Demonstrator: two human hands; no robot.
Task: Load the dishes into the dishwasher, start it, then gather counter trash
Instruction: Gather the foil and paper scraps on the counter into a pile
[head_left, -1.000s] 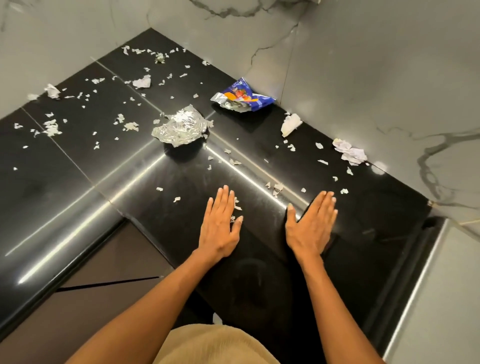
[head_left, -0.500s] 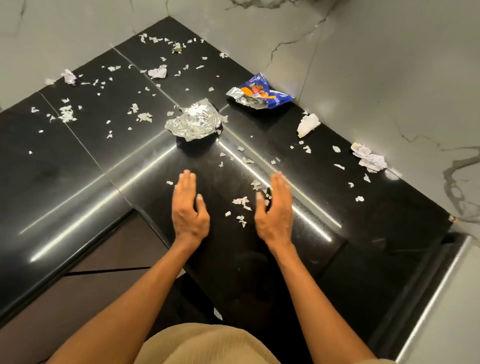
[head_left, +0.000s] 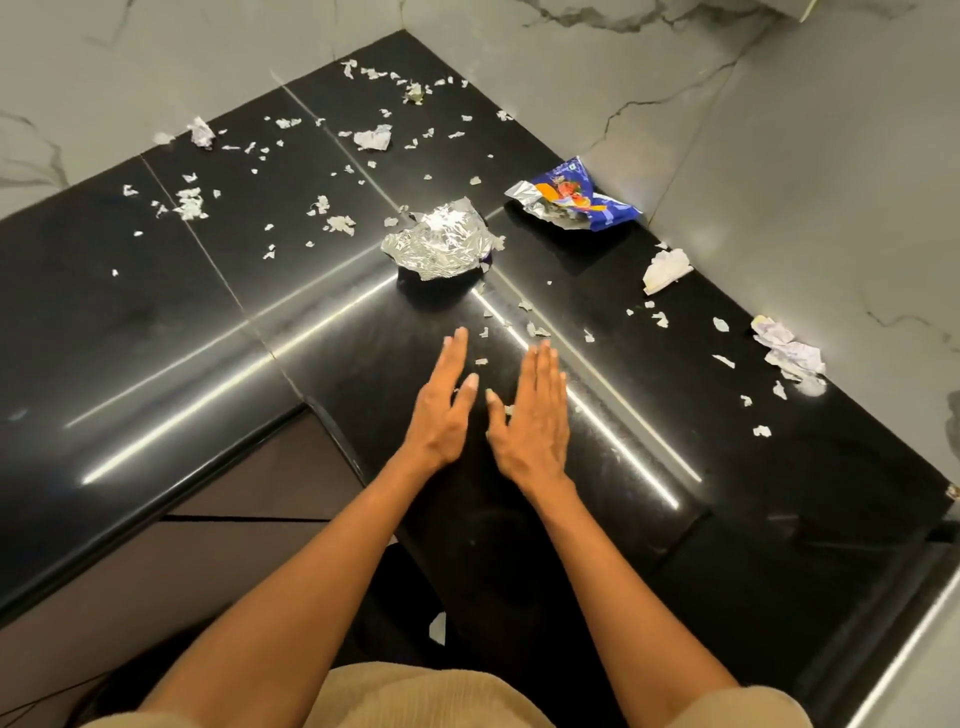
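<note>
Both hands are down on the black tabletop (head_left: 156, 332), side by side and close together. The left hand (head_left: 441, 410) is released, fingers straight and together, tilted onto its outer edge with the thumb pointing inward. The right hand (head_left: 535, 415) is released too, fingers straight, palm facing the left one, thumb nearly meeting the other thumb. Neither hand grasps anything. Between the two thumbs sit a few white paper scraps (head_left: 480, 361), penned in by the palms, and more bits lie just past the fingertips.

Now outward, taking the foil (head_left: 441, 241) as the marker. That crumpled silver foil lies straight beyond the hands, near the inner corner of the L-shaped tabletop, with small scraps touching its edges. To the right of the foil, near the wall, lies a blue wrapper (head_left: 576, 200) with a silver lining, torn open. Further right of the foil and nearer the person, a folded white paper wad (head_left: 665, 270) rests close to the wall, and beyond that again, a crumpled paper ball (head_left: 789, 351) sits against the wall. Left of the foil and behind it, white confetti-like shreds are strewn across the whole far wing of the tabletop, with a larger torn piece (head_left: 373, 137) behind the foil and a small crumpled ball (head_left: 201, 132) far left at the wall. Grey-veined marble walls (head_left: 779, 130) close the corner.
</note>
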